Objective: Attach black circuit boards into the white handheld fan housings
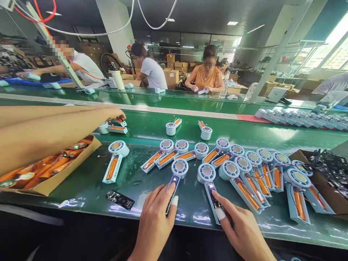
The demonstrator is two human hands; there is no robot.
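My left hand [156, 212] is closed around the handle of a pale blue handheld fan [179, 168], index finger on its black circuit board, where a small light glows. Closed on a second handheld fan [206, 173] just to the right, my right hand [240, 219] also has its index finger at a lit board. White covers wrap both thumb tips. Both fans lie with round heads pointing away from me. A loose circuit board [120, 200] rests left of my left hand. Several open fans with orange battery cells [246, 190] lie to the right.
Another person's arm [59, 123] reaches in from the left above a cardboard box [73, 168] of orange battery cells. At right stands a box of black circuit boards [330, 172]. A green conveyor belt [152, 127] carries more fans; several people sit beyond it.
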